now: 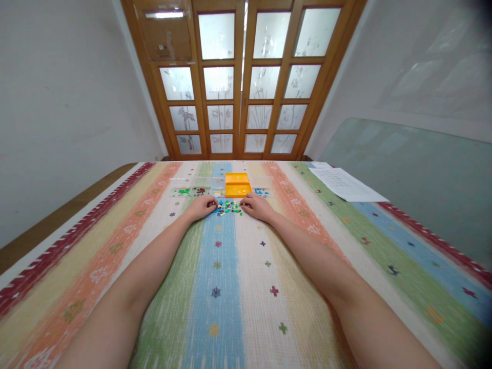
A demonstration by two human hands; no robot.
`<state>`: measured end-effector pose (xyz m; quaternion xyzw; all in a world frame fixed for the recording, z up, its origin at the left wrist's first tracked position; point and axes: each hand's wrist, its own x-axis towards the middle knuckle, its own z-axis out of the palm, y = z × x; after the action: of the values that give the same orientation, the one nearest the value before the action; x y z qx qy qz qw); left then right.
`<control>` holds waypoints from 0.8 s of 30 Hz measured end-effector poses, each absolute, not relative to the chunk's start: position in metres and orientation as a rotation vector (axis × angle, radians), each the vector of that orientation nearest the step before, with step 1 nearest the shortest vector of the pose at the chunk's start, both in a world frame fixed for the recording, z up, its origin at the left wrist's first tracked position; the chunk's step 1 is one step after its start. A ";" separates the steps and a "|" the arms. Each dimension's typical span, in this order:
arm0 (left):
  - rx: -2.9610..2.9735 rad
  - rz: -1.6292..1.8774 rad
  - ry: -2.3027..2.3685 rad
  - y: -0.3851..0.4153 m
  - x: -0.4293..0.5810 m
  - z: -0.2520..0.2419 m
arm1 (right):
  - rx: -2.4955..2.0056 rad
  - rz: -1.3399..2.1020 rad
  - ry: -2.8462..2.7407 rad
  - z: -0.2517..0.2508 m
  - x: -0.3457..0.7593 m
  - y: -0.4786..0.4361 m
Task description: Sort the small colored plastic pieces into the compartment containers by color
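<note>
A loose pile of small coloured pieces [229, 207], green, blue, dark and pale, lies on the striped tablecloth between my hands. My left hand [202, 207] is at the pile's left edge, fingers curled together; whatever they may hold is too small to make out. On the right edge rests my right hand [257, 206], with thumb and fingers pinched close and their contents unclear. Just behind the pile stands an open orange box [238, 178], its lid raised, with a few pale pieces inside.
Clear containers flank the box: green pieces [183, 191], brown pieces [200, 191] and some yellow ones on the left, blue pieces [261, 192] on the right. Printed paper [346, 184] lies at the table's right. Wooden doors with glass panes [218, 82] stand beyond.
</note>
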<state>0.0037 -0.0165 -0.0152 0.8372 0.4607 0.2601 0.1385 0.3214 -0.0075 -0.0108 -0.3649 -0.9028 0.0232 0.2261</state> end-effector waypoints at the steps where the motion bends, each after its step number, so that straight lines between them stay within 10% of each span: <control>1: 2.407 0.771 1.327 -0.016 0.004 -0.016 | -1.005 0.064 -2.489 -0.011 0.321 -0.008; 24: 1.277 1.657 1.590 0.015 -0.026 -0.034 | -1.023 0.076 -2.502 -0.011 0.321 -0.007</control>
<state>-0.0265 0.0147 -0.0339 0.4701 0.5853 0.6099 0.2539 0.3214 -0.0070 -0.0107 -0.3692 -0.9033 0.0274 0.2169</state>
